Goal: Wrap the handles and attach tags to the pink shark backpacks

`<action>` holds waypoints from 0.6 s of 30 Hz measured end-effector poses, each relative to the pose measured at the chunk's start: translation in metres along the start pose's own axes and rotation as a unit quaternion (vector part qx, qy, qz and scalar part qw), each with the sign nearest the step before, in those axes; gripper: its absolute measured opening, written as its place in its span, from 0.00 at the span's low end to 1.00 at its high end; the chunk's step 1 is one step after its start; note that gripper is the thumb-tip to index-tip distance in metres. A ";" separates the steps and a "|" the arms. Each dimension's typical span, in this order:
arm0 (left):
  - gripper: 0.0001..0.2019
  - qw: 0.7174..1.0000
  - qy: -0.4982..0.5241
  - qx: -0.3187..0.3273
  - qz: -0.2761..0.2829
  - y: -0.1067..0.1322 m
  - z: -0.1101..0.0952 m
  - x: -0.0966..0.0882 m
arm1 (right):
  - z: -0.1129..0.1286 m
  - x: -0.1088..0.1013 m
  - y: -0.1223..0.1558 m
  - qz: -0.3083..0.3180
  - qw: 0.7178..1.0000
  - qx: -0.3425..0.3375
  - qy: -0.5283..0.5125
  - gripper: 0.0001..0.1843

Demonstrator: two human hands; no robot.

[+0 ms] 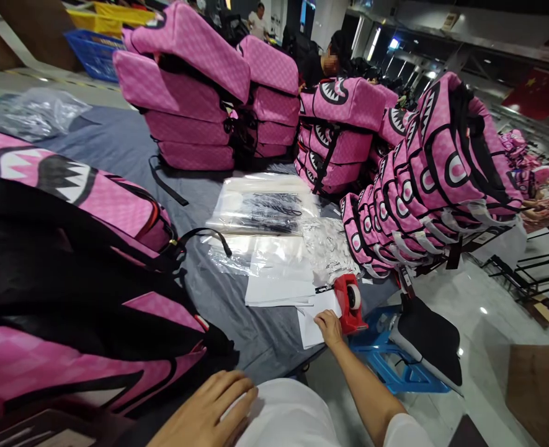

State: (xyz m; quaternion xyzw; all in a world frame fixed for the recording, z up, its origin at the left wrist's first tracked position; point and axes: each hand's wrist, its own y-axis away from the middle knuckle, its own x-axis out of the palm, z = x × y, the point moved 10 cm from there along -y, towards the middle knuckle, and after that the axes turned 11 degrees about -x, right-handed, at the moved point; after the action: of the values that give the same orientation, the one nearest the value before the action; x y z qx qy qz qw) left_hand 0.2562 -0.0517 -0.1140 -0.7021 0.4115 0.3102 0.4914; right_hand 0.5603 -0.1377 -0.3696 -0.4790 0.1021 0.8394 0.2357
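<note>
My right hand [329, 327] reaches to the table edge, its fingertips on the white paper sheets [312, 329], fingers slightly bent and nothing visibly lifted. Just beside it stands a red tape dispenser [347, 304] with a roll of tape. My left hand [216, 400] is low in front of my body, fingers stretched out and holding nothing visible. Close to it on the left lies a large pink and black backpack [92, 329] with a shark-mouth print. More white paper [278, 279] lies under clear plastic bags [265, 186], which have dark cords [274, 211] on them.
Pink backpacks stand in stacks at the back [190, 118] and right [404, 186] of the grey-covered table [227, 316]. A pile of small white pieces [330, 248] lies near the right stack. Beside the table is a blue stool [395, 366]. Other people are farther off.
</note>
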 end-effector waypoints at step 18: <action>0.12 0.865 0.330 -0.378 0.035 0.036 0.062 0.055 | 0.071 -0.055 -0.035 0.034 0.997 -0.066 0.029 0.13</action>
State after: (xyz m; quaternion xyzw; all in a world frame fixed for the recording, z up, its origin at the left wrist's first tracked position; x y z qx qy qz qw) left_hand 0.2482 -0.0141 -0.1958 -0.8804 0.4253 0.2095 0.0131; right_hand 0.5476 -0.0954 -0.2844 -0.5136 0.0699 0.8378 0.1717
